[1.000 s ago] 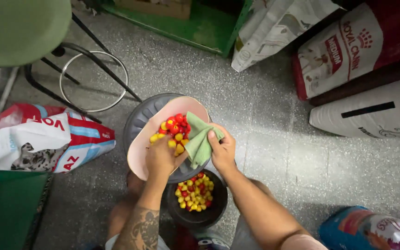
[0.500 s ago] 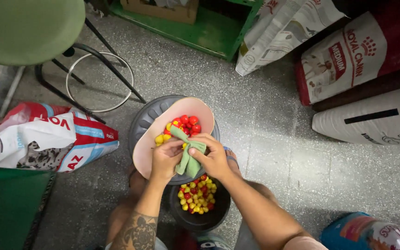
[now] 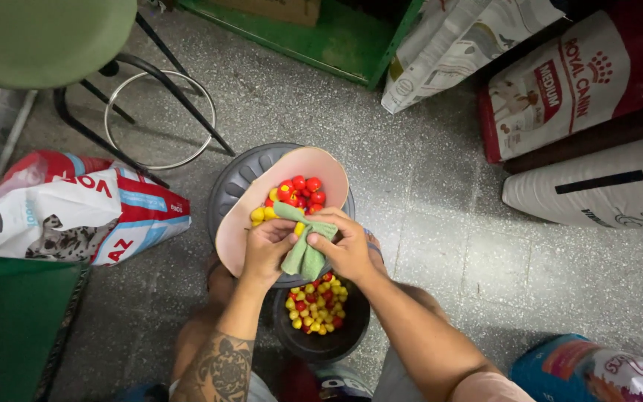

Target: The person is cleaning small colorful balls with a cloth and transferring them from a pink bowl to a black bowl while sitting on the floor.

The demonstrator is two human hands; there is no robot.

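Head view, centre frame: my left hand [image 3: 266, 249] and right hand [image 3: 347, 249] both clutch the green cloth [image 3: 303, 249] over the pink bowl [image 3: 232, 231] of fruit [image 3: 299, 195]; I'd rub gently, keeping the bowl level.

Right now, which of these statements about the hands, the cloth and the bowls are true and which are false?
1. Both hands hold the green cloth. True: left hand and right hand grip it together.
2. The pink bowl holds blue balls. False: it holds small red and yellow round pieces.
3. A black bowl lies below the hands. True.
4. The black bowl is empty. False: it holds the same red and yellow pieces.
5. A stool with a green seat stands at upper left. True.
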